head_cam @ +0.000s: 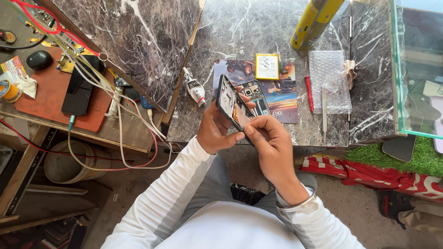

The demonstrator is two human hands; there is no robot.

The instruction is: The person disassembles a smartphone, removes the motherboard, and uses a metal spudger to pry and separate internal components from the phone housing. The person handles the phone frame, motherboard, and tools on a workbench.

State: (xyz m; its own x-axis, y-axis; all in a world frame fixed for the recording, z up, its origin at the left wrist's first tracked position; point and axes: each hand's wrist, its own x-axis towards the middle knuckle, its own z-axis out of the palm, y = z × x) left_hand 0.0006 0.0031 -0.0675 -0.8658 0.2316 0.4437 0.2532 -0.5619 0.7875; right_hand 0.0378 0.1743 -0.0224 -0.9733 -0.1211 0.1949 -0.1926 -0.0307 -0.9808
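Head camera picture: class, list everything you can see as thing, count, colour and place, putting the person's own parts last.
Opened phone: one, black frame, held on edge in both hands above the marble counter.
Marble counter: one, dark grey with white veins, ahead of the person.
Battery: one, yellow-edged, on the picture mat.
Picture mat: one, multicoloured, on the counter.
Spray can: one, yellow, at the counter's far edge.
Screwdriver: one, red handle, right of the mat.
Tweezers: one, silver, beside the screwdriver.
Bubble wrap: one piece, clear, right of the screwdriver.
Glue tube: one, white, left of the mat.
Black phone: one, on the red pad at left.
Left hand: grips the phone's frame.
Right hand: thumb pressed to the phone's lower edge.
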